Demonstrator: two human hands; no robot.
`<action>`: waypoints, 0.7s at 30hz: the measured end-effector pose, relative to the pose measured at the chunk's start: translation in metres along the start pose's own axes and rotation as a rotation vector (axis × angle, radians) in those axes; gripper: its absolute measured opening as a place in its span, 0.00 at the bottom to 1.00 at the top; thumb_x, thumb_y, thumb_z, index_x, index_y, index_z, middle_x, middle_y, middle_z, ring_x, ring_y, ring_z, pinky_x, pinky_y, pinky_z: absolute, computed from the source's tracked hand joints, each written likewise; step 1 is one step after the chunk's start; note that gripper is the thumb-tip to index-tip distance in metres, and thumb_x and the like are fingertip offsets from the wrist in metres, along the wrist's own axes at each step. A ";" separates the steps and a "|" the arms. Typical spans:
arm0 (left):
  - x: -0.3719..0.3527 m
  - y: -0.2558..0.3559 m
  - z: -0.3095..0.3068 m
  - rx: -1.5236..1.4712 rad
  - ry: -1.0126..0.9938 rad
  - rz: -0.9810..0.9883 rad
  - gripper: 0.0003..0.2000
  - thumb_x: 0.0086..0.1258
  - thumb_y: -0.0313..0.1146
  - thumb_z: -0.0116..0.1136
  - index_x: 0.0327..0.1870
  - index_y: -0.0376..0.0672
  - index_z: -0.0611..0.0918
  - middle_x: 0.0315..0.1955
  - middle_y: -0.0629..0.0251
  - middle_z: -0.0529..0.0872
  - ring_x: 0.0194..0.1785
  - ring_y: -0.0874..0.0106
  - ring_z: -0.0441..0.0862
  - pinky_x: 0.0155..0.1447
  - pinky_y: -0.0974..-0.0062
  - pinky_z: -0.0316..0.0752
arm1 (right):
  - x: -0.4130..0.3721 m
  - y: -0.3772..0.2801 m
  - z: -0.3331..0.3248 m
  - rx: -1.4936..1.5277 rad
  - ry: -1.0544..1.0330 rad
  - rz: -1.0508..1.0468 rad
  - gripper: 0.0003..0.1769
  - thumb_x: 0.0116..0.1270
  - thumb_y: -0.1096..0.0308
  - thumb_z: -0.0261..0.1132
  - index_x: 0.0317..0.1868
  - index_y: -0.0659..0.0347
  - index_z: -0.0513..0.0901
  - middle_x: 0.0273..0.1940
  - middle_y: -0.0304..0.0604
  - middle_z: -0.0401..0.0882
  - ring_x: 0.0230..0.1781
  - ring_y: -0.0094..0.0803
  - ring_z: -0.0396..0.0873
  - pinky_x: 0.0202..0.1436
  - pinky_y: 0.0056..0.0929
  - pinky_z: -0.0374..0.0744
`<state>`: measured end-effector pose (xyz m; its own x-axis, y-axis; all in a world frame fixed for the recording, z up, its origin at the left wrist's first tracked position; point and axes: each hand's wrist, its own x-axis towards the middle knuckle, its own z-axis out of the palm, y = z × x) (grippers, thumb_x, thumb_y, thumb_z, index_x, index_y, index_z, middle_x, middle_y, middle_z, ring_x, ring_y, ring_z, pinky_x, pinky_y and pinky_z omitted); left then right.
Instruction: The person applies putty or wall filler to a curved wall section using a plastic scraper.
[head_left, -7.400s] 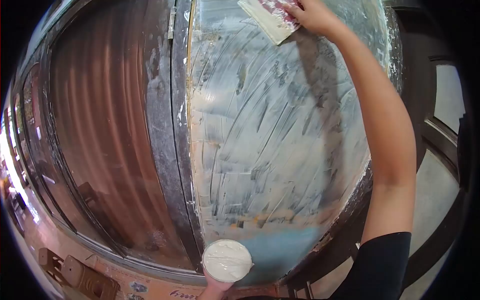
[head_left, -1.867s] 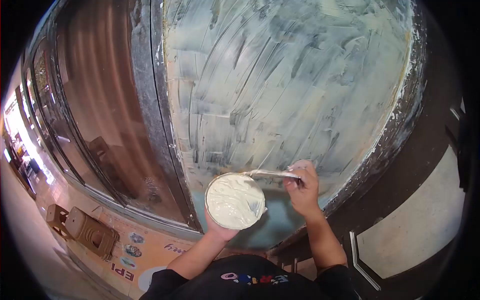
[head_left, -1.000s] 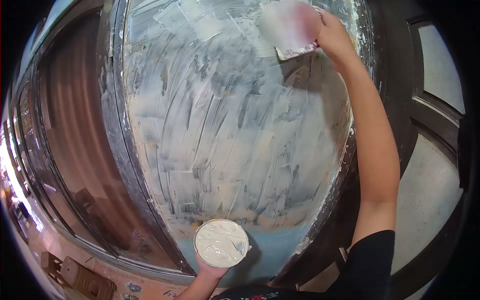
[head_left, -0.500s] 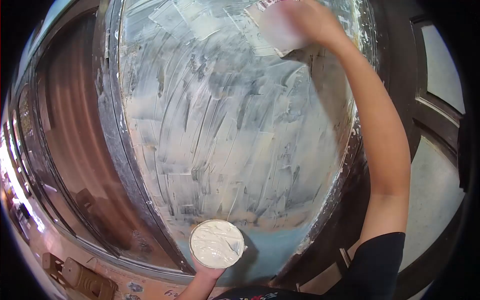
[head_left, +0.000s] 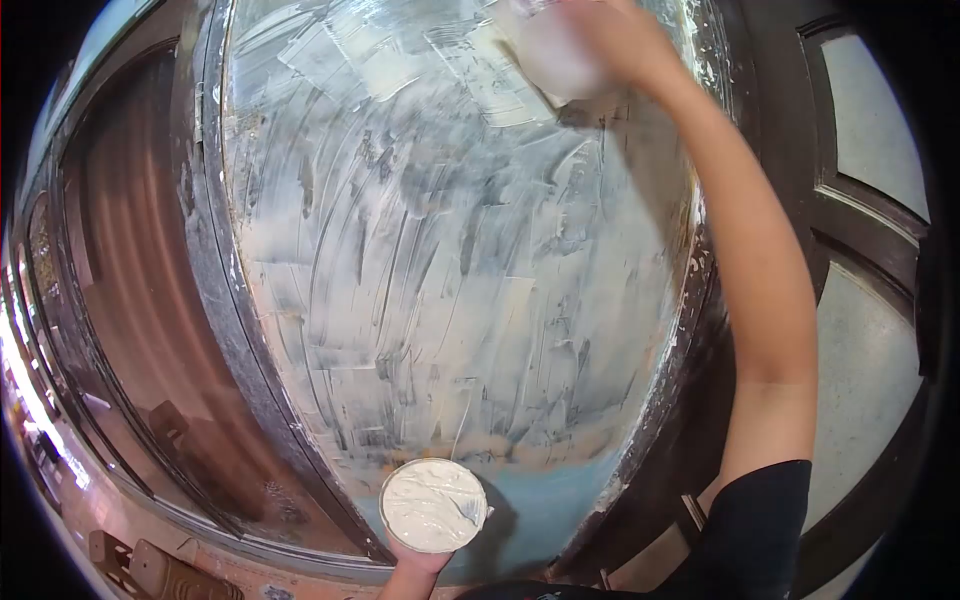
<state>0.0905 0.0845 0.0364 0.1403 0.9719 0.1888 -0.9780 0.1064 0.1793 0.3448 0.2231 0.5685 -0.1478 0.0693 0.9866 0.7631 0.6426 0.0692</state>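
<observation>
A tub of white paste (head_left: 432,506) rests in my left hand (head_left: 418,558), whose fingers are mostly hidden beneath it. My right hand (head_left: 612,45) is raised at the top of the view against the wall panel (head_left: 450,290), closed round a scraper. A blurred round patch (head_left: 565,55) covers part of the scraper and fingers. White smears and streaks coat the panel, thicker near the top, with bare bluish-green surface at the bottom.
A worn dark frame (head_left: 240,330) borders the panel on the left, beside a brown glossy door (head_left: 150,250). Dark woodwork with pale panes (head_left: 870,130) stands on the right. Brown plastic chairs (head_left: 165,570) are at the lower left.
The view has shifted slightly, so the panel appears farther left and the tub lower. A fresh pale patch shows more fully left of my right hand, which still holds the scraper.
</observation>
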 end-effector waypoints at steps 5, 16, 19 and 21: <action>0.004 -0.007 -0.016 0.081 0.100 0.040 0.33 0.74 0.61 0.39 0.73 0.50 0.70 0.72 0.56 0.71 0.74 0.45 0.67 0.73 0.26 0.55 | 0.012 0.026 -0.017 -0.568 -0.103 0.132 0.38 0.72 0.31 0.49 0.60 0.56 0.81 0.54 0.57 0.84 0.56 0.56 0.81 0.57 0.48 0.78; -0.004 -0.003 -0.012 0.026 0.059 -0.043 0.34 0.73 0.62 0.40 0.72 0.49 0.72 0.71 0.55 0.71 0.73 0.45 0.67 0.73 0.25 0.55 | -0.002 0.041 -0.079 -0.358 0.312 0.157 0.25 0.74 0.45 0.57 0.51 0.57 0.86 0.48 0.59 0.86 0.51 0.56 0.84 0.54 0.48 0.80; 0.003 -0.006 -0.017 0.025 0.061 -0.075 0.34 0.73 0.61 0.40 0.72 0.49 0.72 0.71 0.54 0.71 0.73 0.45 0.67 0.72 0.25 0.55 | -0.007 -0.011 -0.043 -0.313 0.087 0.116 0.25 0.73 0.43 0.57 0.51 0.57 0.85 0.46 0.57 0.86 0.50 0.55 0.84 0.54 0.49 0.80; 0.008 -0.009 -0.021 0.105 0.052 -0.074 0.35 0.72 0.64 0.39 0.74 0.51 0.70 0.73 0.56 0.69 0.74 0.44 0.65 0.71 0.21 0.52 | -0.013 -0.034 -0.008 -0.333 0.020 -0.028 0.25 0.73 0.43 0.57 0.50 0.57 0.85 0.46 0.56 0.87 0.51 0.56 0.84 0.54 0.50 0.80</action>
<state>0.0976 0.0962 0.0158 0.2005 0.9722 0.1213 -0.9433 0.1582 0.2918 0.3257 0.1938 0.5546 -0.1617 0.0381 0.9861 0.9231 0.3592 0.1375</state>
